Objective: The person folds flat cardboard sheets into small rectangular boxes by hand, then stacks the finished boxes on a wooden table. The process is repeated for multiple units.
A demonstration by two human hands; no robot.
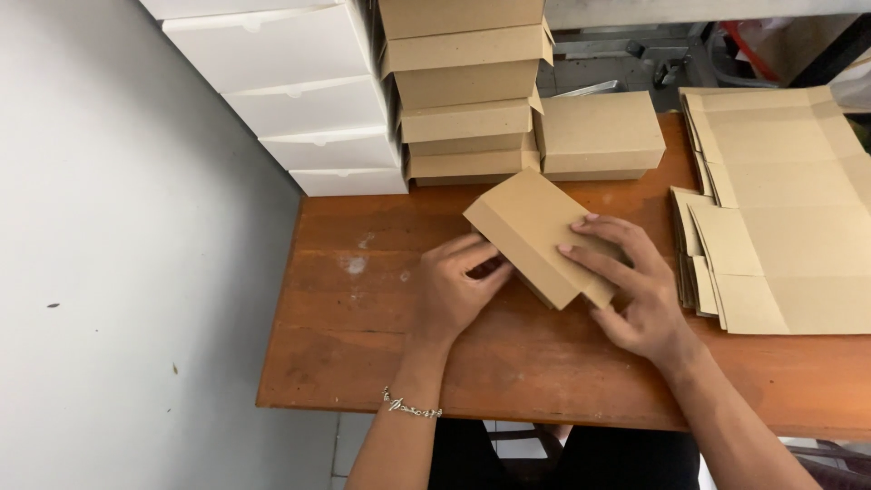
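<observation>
head view: left hand and right hand both clamped on 1 half-folded brown box, mid wooden table — fingers pin its flaps. flat blanks at 3 o'clock, finished brown boxes at 12 — within reach.

Soft even daylight, faint shadows, sharp focus, slight wide-angle edge stretch
</observation>
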